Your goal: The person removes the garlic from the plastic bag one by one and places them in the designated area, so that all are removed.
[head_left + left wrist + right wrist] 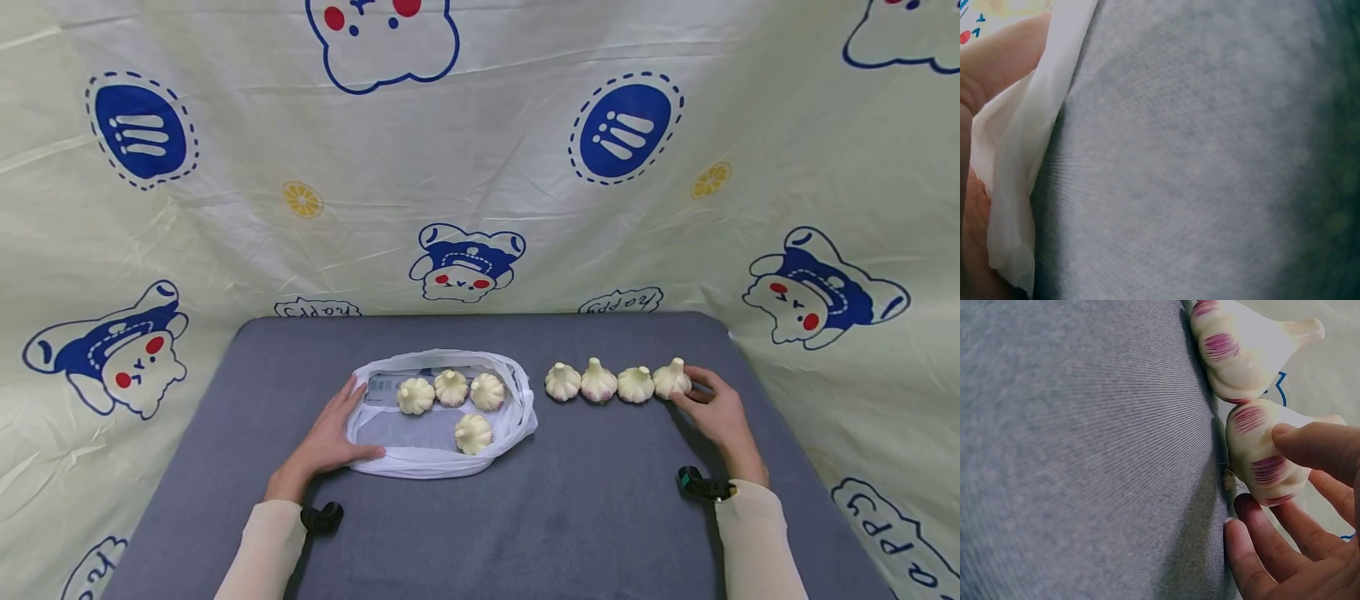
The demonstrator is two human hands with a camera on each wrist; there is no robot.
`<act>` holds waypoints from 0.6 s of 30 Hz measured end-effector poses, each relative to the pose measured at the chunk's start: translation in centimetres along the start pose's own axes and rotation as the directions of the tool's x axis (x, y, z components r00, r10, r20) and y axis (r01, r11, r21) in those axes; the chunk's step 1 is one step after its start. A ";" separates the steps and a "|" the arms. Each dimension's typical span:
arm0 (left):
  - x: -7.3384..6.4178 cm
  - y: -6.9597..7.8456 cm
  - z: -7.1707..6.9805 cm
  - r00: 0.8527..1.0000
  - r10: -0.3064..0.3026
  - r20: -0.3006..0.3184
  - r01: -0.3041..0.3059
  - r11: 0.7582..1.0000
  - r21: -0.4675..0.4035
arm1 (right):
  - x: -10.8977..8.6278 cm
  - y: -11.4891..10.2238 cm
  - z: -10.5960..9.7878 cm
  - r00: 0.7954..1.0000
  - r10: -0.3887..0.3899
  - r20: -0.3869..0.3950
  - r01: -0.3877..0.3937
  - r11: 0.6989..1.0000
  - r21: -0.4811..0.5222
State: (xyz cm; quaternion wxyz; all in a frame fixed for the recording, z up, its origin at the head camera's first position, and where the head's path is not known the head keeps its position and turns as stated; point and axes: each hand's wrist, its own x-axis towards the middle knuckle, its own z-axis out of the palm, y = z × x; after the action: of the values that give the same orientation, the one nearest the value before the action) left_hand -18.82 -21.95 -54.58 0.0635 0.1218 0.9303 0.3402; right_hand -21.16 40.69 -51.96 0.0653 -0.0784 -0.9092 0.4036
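Observation:
A white plastic bag point(431, 464) lies wide-mouthed on the table, left of centre. Inside it sit a few garlic bulbs: three side by side at the back, and one garlic bulb point(473, 434) nearer the front right. My left hand point(327, 439) holds the bag's left rim; in the left wrist view the thin plastic point(1019, 162) passes between thumb and palm. To the right of the bag stands a row of several garlic bulbs. My right hand point(720, 410) pinches the rightmost garlic bulb point(670, 380), whose purple streaks show in the right wrist view; it stands at the table surface beside its neighbour point(1241, 356).
The grey table point(600, 517) ends in a rounded back edge just behind the bag and the row. A printed curtain point(480, 167) hangs behind and around it. Dark wrist straps point(322, 518) sit at both cuffs.

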 end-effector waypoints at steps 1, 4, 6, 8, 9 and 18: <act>0.0 0.0 0.0 1.000 -0.001 0.001 0.001 1.000 0.000 | 0.0 0.0 0.0 1.000 0.002 0.002 -0.002 1.000 0.001; 0.0 0.0 0.0 1.000 -0.004 0.002 0.004 1.000 -0.003 | 0.0 -0.2 0.0 1.000 0.012 0.012 -0.012 1.000 0.004; 0.0 0.0 0.0 1.000 0.001 0.001 -0.001 1.000 -0.001 | 0.0 -0.3 0.0 1.000 0.021 0.016 -0.021 1.000 0.003; 0.0 -0.1 0.0 1.000 -0.003 0.002 0.003 1.000 -0.003 | -0.1 -0.5 0.0 0.999 0.027 0.018 -0.027 1.000 -0.006; 0.0 -0.1 0.0 1.000 -0.004 0.002 0.004 1.000 -0.002 | -0.1 -0.5 0.0 0.999 0.028 0.019 -0.028 1.000 -0.010; 0.0 0.0 0.0 1.000 0.009 -0.003 -0.008 1.000 0.010 | -0.4 -0.9 -0.5 0.998 0.054 0.043 -0.052 0.998 -0.039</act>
State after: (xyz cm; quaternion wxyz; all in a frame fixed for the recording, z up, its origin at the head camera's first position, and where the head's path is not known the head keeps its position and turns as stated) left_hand -18.88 -21.94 -54.59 0.0599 0.1255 0.9316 0.3360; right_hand -20.73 40.37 -50.98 0.0330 -0.0947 -0.9155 0.3897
